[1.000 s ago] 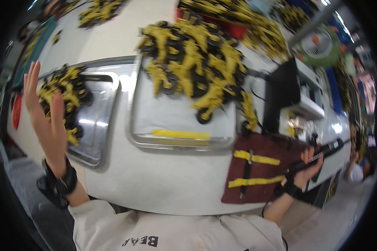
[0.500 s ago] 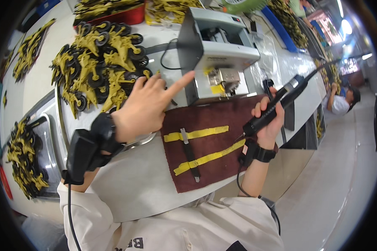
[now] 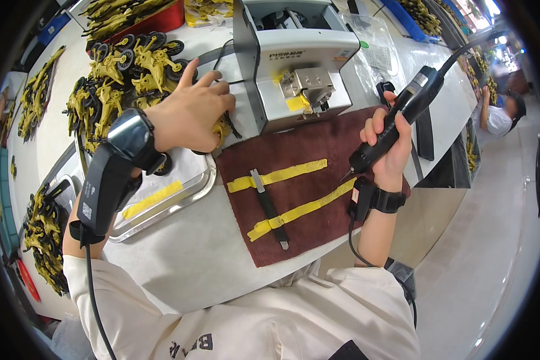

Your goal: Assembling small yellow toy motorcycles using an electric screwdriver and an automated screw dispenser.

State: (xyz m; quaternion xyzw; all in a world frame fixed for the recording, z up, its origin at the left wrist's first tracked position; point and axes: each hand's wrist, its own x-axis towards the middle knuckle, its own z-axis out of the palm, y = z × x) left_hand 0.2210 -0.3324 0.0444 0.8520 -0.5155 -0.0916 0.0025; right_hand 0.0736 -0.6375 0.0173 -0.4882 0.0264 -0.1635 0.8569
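Observation:
My left hand is over the edge of the heap of toy motorcycles, yellow with black wheels. Its thumb and forefinger curl round a yellow-and-black toy motorcycle that the palm mostly hides; the other fingers stick up. In my right hand is a black corded electric screwdriver, its thin bit pointing down and left above a maroon cloth. Two strips of yellow tape run across the cloth. A narrow black bar with metal ends lies across them.
A grey box-shaped machine, with a metal block on its front, stands behind the cloth. A metal tray with a yellow strip is below my left hand. Behind are a red bin and a blue tray of parts. Another person sits far right.
My left hand has drawn back leftward from the machine, its fingers bending from a stretched forefinger to a curl round the toy motorcycle. The screwdriver stays in my right hand. The view has shifted slightly.

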